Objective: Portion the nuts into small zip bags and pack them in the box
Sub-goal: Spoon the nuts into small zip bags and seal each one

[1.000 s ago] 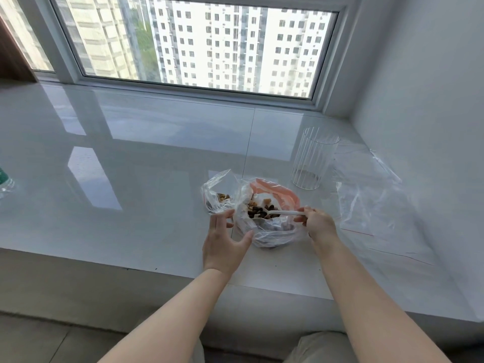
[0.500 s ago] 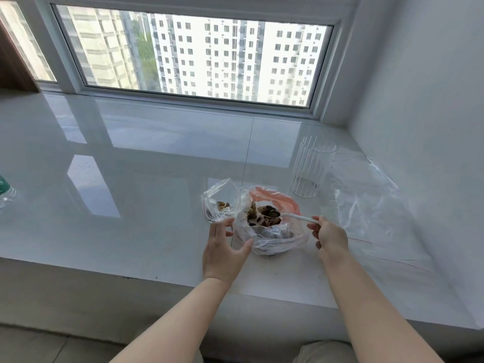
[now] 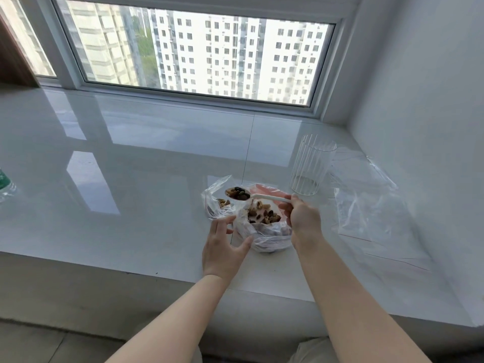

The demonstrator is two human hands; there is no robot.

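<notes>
Our right hand pinches the handle of a white spoon, fingers curled round it, and the bowl of the spoon, heaped with nuts, hangs out at nine o'clock from the hand, over the mouth of the small zip bag. That little bag sits at ten o'clock from the big nut bag, touching it, with a few nuts already inside. Our left hand is at six o'clock from the small bag, fingers fairly straight and spread, tips at the small bag's near edge, thumb against the big bag's plastic; whether it really pins the small one, we cannot tell. The big bag is open, mixed nuts showing, something orange behind it at twelve o'clock. A clear ribbed glass stands at one o'clock from it, upright. Loose clear plastic bags lie at three o'clock, near the wall. All of it rests on the glossy white sill; a bottle peeks in far out at nine o'clock.
</notes>
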